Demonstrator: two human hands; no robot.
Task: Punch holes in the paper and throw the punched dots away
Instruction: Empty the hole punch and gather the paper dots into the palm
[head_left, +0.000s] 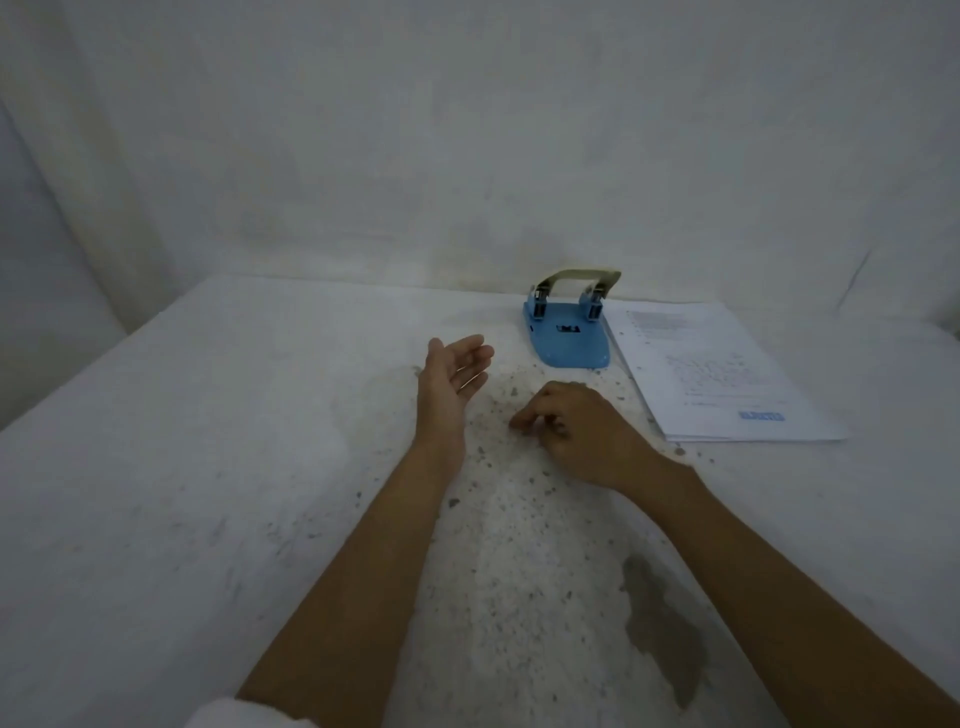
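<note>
A blue hole punch (569, 332) with a pale handle stands at the back of the white table. A stack of printed paper (711, 371) with holes along its left edge lies just right of it. Small dark punched dots (511, 391) are scattered on the table in front of the punch. My left hand (452, 376) is held palm up and cupped, left of the dots, with nothing visible in it. My right hand (576, 428) is palm down with fingertips pinched together over the dots; whether a dot is between the fingers cannot be seen.
The table (208, 467) is covered with a speckled white cloth. A dark grey stain (662, 618) marks it near my right forearm. A white wall rises right behind the punch and paper.
</note>
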